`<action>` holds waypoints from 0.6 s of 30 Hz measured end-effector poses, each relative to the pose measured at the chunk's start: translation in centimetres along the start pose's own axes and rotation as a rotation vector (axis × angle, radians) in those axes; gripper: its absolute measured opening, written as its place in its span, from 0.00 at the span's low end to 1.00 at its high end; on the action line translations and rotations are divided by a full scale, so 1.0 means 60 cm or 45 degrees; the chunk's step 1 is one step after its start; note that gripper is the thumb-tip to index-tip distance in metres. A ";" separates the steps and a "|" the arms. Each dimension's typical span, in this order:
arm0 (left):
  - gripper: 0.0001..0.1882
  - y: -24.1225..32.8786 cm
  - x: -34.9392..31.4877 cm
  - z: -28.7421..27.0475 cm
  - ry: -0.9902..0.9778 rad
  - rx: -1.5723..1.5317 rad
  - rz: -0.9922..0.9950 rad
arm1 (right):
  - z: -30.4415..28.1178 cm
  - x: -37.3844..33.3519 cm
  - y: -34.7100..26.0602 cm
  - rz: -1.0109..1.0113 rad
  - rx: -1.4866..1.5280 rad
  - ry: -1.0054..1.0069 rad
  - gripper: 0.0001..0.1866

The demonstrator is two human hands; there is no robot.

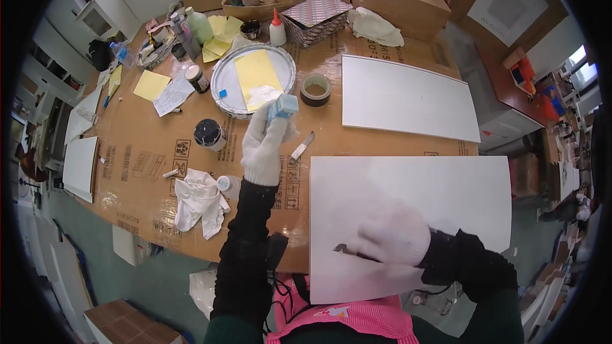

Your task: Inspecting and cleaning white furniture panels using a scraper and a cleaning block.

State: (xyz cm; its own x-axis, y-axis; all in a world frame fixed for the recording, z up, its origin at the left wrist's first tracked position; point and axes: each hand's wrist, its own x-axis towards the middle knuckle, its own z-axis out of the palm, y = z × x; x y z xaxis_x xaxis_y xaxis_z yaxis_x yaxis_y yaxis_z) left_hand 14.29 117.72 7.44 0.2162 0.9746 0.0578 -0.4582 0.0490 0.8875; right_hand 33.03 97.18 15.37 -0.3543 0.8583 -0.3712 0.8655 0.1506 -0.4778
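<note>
Head view: my left hand [262, 151] pinches pale-blue block [284, 106]; right hand [400, 237], grip unclear, seemingly wipes four-o'clock white panel [459, 191], needing even pressure next.

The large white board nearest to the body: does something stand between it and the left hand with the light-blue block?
Yes: a small knife-like tool lies between the left hand and the large white board, off the board's upper left corner. It looks flat, so probably would not block.
</note>
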 end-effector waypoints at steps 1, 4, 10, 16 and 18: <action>0.18 0.022 -0.027 0.004 -0.028 0.088 -0.037 | -0.015 0.004 0.003 -0.045 -0.125 0.301 0.11; 0.17 0.061 -0.097 0.014 0.024 0.300 -0.010 | -0.081 0.029 -0.009 -0.099 0.023 0.906 0.09; 0.17 0.106 -0.212 0.099 0.008 0.995 0.076 | -0.105 0.069 -0.024 -0.780 -0.546 1.039 0.18; 0.27 0.088 -0.280 0.137 -0.090 1.090 0.173 | -0.088 0.083 0.054 -0.593 -0.175 0.960 0.21; 0.28 0.073 -0.310 0.113 -0.307 1.215 0.300 | -0.103 0.108 0.083 -0.385 0.142 0.820 0.22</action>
State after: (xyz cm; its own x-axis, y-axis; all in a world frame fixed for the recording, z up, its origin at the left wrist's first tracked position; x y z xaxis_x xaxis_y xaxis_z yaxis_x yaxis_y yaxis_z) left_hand 14.14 98.29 13.34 0.4259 0.8618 0.2757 0.3459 -0.4366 0.8305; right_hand 37.23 106.53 15.54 -0.2639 0.9109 0.3172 0.7087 0.4062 -0.5769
